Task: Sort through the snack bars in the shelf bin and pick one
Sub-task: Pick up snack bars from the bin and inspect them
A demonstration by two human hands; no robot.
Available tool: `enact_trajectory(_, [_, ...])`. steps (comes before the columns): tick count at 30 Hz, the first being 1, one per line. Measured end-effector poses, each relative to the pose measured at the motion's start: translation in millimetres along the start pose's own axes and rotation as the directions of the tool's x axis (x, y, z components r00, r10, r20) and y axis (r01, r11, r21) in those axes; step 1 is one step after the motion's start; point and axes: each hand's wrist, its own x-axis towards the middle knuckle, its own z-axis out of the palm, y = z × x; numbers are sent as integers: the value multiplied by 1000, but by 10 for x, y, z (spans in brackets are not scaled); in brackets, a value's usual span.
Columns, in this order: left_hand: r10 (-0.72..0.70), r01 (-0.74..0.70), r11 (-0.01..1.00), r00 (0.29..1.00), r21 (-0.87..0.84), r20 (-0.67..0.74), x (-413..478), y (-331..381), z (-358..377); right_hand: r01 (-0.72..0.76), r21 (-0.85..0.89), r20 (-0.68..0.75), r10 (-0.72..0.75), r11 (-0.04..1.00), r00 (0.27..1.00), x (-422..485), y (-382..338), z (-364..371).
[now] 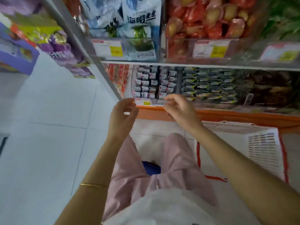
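Observation:
A clear shelf bin [129, 85] on the low shelf holds several small grey and pink wrapped snack bars [154, 82] in neat rows. A price tag [145, 103] is fixed to its front wall. My left hand [121, 117] curls at the bin's front left corner, fingertips on the clear wall beside the tag. My right hand [178, 109] pinches the front rim of the same bin near its right side. Neither hand holds a snack bar.
Beside the bin to the right lie green and yellow packets [209, 85], to the left red packets [116, 75]. The upper shelf carries seaweed bags [139, 26] and red snack packs [209, 18]. A red and white shopping basket [263, 148] stands on the floor at right.

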Motion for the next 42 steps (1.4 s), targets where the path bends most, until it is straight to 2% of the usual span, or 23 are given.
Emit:
enact_trajectory(2, [85,-85,994,996,70,-6,421,-396,114,96,-95,-18,-98,991,995,335,284,307])
enact_trajectory(5, [262,-252,961,961,117,-87,893,-945,280,248,-165,-96,-266,955,959,772,701,639])
enact_trajectory(10, [500,-480,865,849,144,-173,1266,-1558,579,532,-339,-203,-613,776,763,1230,1099,917])
enact_trajectory(12, [571,-549,821,798,158,-194,1331,-1699,631,581,-413,-208,-694,701,689,1302,1181,988])
enact_trajectory(15, [656,-640,754,722,148,-222,1304,-1764,593,580,-507,-233,-749,638,620,1292,1235,1084])
enact_trajectory(18, [671,-647,741,730,180,-135,1249,-1740,510,535,-577,-226,-750,617,622,1241,1269,1175])
enact_trajectory(23, [654,-628,734,756,259,-19,1311,-1655,295,395,-724,-172,-702,565,691,1354,1209,1248])
enact_trajectory(31, [700,-685,691,714,232,22,1422,-1637,321,313,-838,-95,-685,447,722,1602,1118,1347])
enact_trajectory(34, [711,-695,691,703,200,-12,1475,-1682,380,317,-853,-69,-689,416,721,1704,1183,1392])
enact_trajectory(39, [703,-688,705,709,170,-46,1533,-1720,421,392,-791,-69,-704,471,707,1766,1124,1379])
enact_trajectory(42, [703,-686,708,707,167,-76,1559,-1721,416,550,-562,-166,-735,618,657,1682,1001,1358])
